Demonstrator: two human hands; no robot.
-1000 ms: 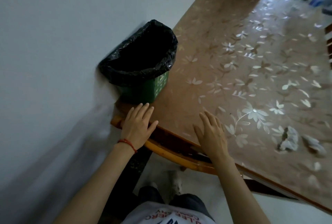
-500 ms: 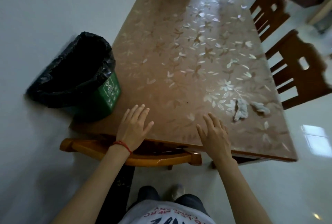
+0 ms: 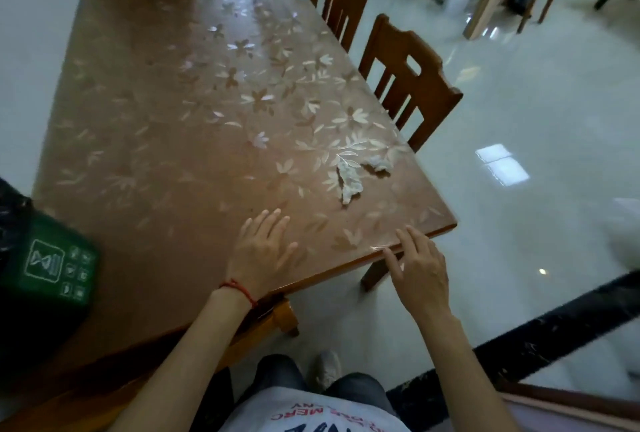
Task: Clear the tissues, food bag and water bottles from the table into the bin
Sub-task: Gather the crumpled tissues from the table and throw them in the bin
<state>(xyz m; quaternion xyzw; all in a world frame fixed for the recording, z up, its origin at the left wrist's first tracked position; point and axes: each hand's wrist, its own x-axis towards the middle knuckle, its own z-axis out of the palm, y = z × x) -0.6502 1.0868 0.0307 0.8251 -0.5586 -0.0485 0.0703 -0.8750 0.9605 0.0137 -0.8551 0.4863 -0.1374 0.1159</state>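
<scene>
Head view: two crumpled tissues (image 3: 349, 180) lie on the table (image 3: 156, 140) ahead, between the hands. The longer one runs away from them. Both the left hand (image 3: 265, 251) and right hand (image 3: 420, 267) are spread, empty, about equally near.

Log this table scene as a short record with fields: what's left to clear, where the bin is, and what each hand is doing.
tissues: two crumpled pieces and, near the table's right edge
bin: green, black liner, on the table at far left
table: floral cover
left hand: open, empty, flat on the table
right hand: open, empty, at the near right corner
bottles, food bag: none visible on the table
</scene>
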